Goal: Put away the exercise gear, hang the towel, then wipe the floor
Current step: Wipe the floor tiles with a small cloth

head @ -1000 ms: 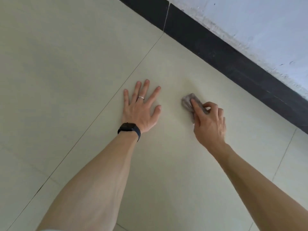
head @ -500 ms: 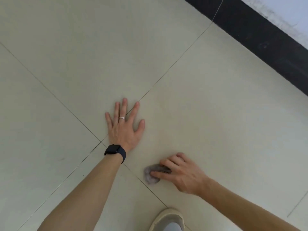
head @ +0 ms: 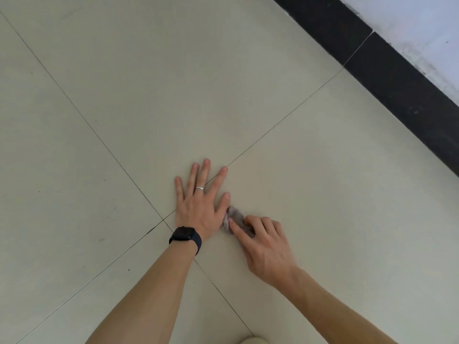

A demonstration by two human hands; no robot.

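My left hand [head: 200, 202] lies flat on the pale tiled floor [head: 310, 182], fingers spread, with a ring and a dark wristband, over a crossing of grout lines. My right hand [head: 264, 247] presses a small crumpled grey cloth [head: 234, 218] onto the floor, fingers curled over it. The cloth sits right beside my left thumb, touching or nearly touching it. Most of the cloth is hidden under my right fingers.
A black skirting band [head: 387, 78] runs diagonally across the upper right, with a whitish wall [head: 427, 28] above it. The tip of a light shoe [head: 253, 340] shows at the bottom edge. Small dark specks dot the tiles at left.
My right hand has slid the cloth from near the wall back toward me, then left until it sits against my left thumb. My left hand stays flat; the view has tilted down.
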